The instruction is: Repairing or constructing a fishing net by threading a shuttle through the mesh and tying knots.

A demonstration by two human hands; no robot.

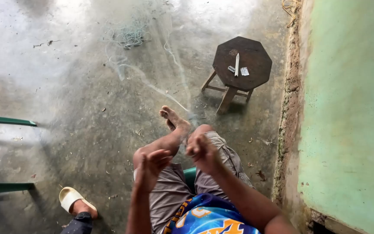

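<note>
- Over the lap of the seated person, the left hand point(152, 164) is raised with fingers spread and palm turned inward; no solid object shows in it.
- Right hand point(202, 151) is curled shut near the knee, apparently pinching fine strands; the exact grip cannot be told.
- Pale, near-transparent fishing net point(152, 84) runs from the hands past the bare foot point(174, 119) and fans across the grey concrete floor point(78, 108); the mesh is thin and hazy.
- Progress judged: work on the net is under way at the near end; how much is finished cannot be told.
- Dark octagonal wooden stool point(243, 60) stands well apart, bearing a slim white netting needle point(237, 64) and small pale scraps, untouched.
- Green plastered wall point(351, 108) is rough and flaking at its base.
- Another person's foot in a cream slipper point(71, 198) rests at lower left.
</note>
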